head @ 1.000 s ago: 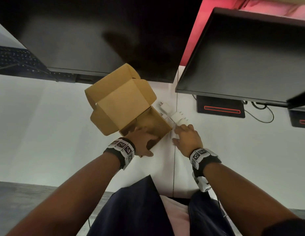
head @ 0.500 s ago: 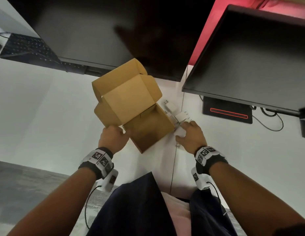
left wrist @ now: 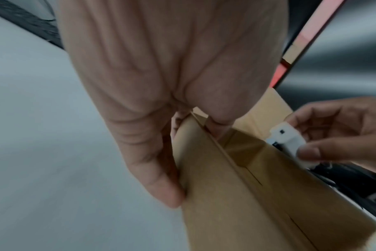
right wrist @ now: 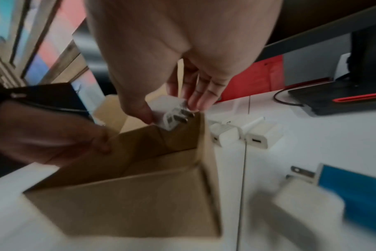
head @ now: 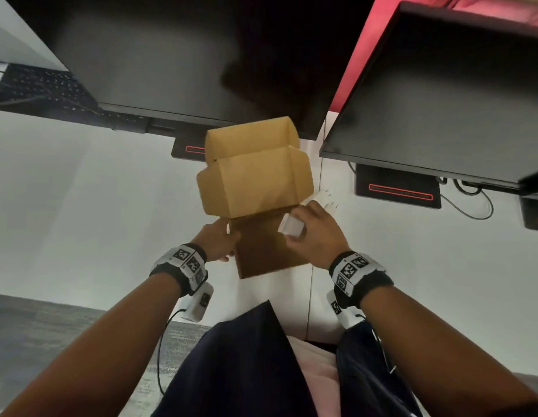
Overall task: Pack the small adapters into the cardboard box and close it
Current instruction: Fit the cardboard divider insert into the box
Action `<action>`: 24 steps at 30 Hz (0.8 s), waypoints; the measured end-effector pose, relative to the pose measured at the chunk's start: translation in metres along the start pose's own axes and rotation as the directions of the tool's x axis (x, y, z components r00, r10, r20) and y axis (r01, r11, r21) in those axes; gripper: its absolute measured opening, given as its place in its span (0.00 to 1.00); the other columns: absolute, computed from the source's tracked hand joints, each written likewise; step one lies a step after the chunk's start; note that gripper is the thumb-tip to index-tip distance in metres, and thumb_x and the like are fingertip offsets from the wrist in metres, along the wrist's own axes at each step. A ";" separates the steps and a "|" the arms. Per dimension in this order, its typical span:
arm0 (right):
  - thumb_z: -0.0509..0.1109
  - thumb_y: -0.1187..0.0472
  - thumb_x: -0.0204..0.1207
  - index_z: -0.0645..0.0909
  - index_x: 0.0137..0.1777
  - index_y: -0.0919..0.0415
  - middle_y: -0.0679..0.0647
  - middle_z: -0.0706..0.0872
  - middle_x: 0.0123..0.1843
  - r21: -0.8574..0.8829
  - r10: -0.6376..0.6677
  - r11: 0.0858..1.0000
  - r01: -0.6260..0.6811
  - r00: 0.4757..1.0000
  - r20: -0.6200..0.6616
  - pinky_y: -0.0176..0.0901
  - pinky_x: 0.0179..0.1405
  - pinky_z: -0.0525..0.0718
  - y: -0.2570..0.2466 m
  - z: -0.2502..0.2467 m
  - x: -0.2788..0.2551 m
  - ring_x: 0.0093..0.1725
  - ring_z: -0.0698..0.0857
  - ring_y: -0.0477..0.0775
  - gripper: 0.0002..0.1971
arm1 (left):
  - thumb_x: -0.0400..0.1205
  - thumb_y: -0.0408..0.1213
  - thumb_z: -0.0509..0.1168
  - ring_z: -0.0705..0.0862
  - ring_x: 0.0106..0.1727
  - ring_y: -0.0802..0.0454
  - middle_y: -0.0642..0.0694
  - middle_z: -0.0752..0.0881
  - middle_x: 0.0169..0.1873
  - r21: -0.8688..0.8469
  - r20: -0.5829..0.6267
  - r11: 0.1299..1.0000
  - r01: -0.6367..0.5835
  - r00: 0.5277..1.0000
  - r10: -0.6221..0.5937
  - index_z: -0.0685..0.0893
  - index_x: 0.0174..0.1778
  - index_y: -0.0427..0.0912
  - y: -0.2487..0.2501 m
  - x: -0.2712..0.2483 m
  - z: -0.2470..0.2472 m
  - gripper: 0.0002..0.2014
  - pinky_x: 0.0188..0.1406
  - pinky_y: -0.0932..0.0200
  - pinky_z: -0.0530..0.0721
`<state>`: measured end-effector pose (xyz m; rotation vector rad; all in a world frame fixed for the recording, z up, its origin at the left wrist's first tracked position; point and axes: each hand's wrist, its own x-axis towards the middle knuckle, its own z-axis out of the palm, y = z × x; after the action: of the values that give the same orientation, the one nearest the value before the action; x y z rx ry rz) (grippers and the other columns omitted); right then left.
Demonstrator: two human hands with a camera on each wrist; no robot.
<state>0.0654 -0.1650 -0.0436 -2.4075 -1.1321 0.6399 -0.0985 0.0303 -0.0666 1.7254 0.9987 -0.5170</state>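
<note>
An open brown cardboard box [head: 267, 251] stands on the white desk, its lid flaps [head: 255, 179] raised behind it. My left hand [head: 218, 239] grips the box's left wall [left wrist: 204, 169], thumb outside and a finger inside. My right hand [head: 312, 233] pinches a small white adapter [head: 291, 227] over the box's right rim; its metal prongs [right wrist: 180, 117] point into the opening. Two more white adapters [right wrist: 243, 134] lie on the desk just right of the box, seen as white shapes [head: 326, 200] beyond my right hand in the head view. Another adapter [right wrist: 298, 176] lies nearer, blurred.
Two dark monitors [head: 442, 94] overhang the back of the desk, with black stands [head: 397, 191] marked by red strips and a cable [head: 472, 203]. A keyboard [head: 36, 85] sits far left. A blue flat item [right wrist: 354, 190] lies right of the box. The desk's front edge is near my lap.
My right hand picked an adapter up off the desk and carried it left over the box. My left hand shifted from the box's front to its left wall, and the box turned squarer.
</note>
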 end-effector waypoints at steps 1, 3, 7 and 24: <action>0.75 0.48 0.71 0.78 0.62 0.52 0.50 0.77 0.61 -0.038 0.002 0.999 0.000 0.999 0.039 0.49 0.55 0.83 -0.001 0.003 -0.003 0.57 0.81 0.55 0.21 | 0.91 0.39 0.59 0.95 0.56 0.39 0.35 0.92 0.60 0.019 0.012 0.999 -0.032 0.999 0.032 0.70 0.86 0.48 0.003 0.002 -0.001 0.24 0.49 0.48 0.97; 0.74 0.48 0.73 0.79 0.63 0.52 0.50 0.78 0.63 -0.084 0.024 0.996 -0.015 0.994 0.105 0.49 0.56 0.84 -0.003 0.009 -0.007 0.57 0.82 0.56 0.20 | 0.92 0.39 0.58 0.94 0.57 0.36 0.33 0.91 0.62 0.047 0.022 0.996 -0.080 0.997 0.079 0.72 0.85 0.49 0.009 0.008 -0.005 0.23 0.51 0.43 0.98; 0.74 0.49 0.76 0.76 0.73 0.53 0.55 0.78 0.67 -0.228 0.033 0.974 0.001 0.989 0.146 0.55 0.59 0.87 -0.009 0.018 -0.006 0.60 0.84 0.59 0.26 | 0.94 0.42 0.58 0.90 0.57 0.40 0.37 0.87 0.67 0.060 0.011 0.993 -0.098 0.995 0.097 0.74 0.85 0.48 0.025 0.025 -0.013 0.21 0.31 0.60 0.94; 0.69 0.67 0.80 0.78 0.68 0.58 0.61 0.79 0.68 -0.140 0.192 0.974 -0.175 0.974 0.119 0.54 0.56 0.88 -0.031 0.056 0.024 0.59 0.86 0.66 0.17 | 0.89 0.32 0.67 0.88 0.69 0.41 0.44 0.89 0.63 -0.068 0.189 0.997 0.029 0.982 -0.016 0.84 0.62 0.47 0.031 0.045 -0.015 0.08 0.31 0.55 0.95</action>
<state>0.0289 -0.1190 -0.0781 -2.6368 -1.0367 0.8191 -0.0497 0.0572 -0.0763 1.5730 0.8915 -0.6396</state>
